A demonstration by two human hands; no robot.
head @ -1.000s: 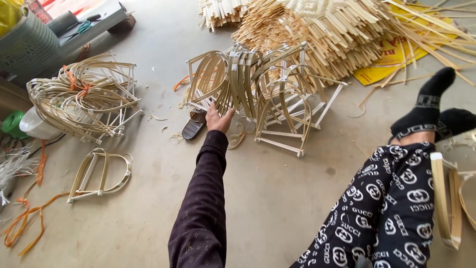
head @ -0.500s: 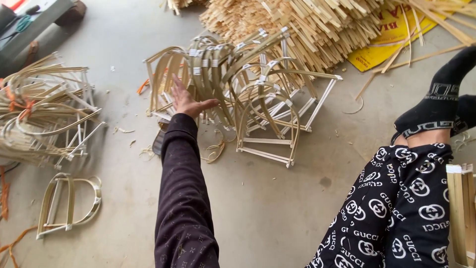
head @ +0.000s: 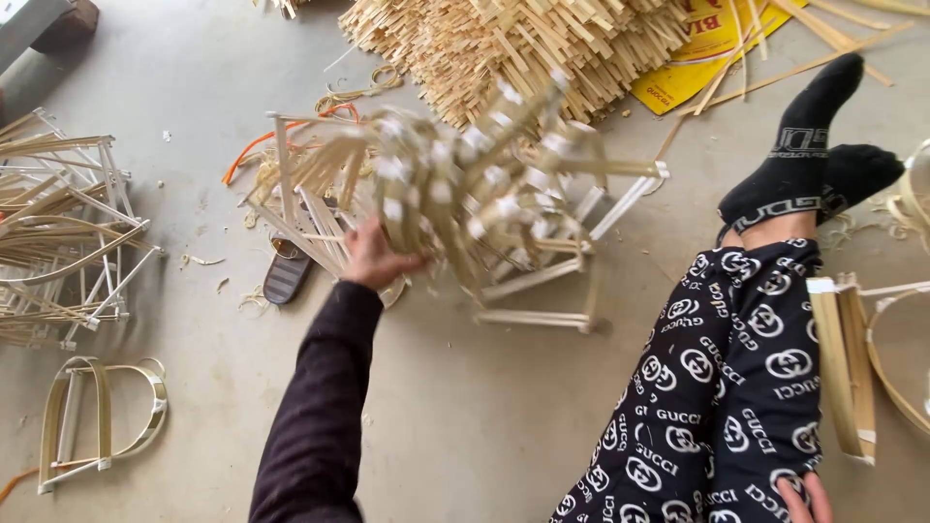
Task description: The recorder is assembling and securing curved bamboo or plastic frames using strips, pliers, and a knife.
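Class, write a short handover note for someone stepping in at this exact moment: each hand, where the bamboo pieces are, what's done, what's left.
Left hand: gripping a bundle of bent bamboo frames, lifted and blurred.
Right hand: resting at the knee, holding nothing visible.
Under the bundle: straight-sided frames on the floor. Loose strip pile beyond.
Done: one arched frame lies apart at left.
Left: the bundle is not yet set down.

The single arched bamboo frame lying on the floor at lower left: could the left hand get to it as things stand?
Probably not at once: the left hand grips a bundle of bamboo frames. The arched frame lies apart, with bare floor between.
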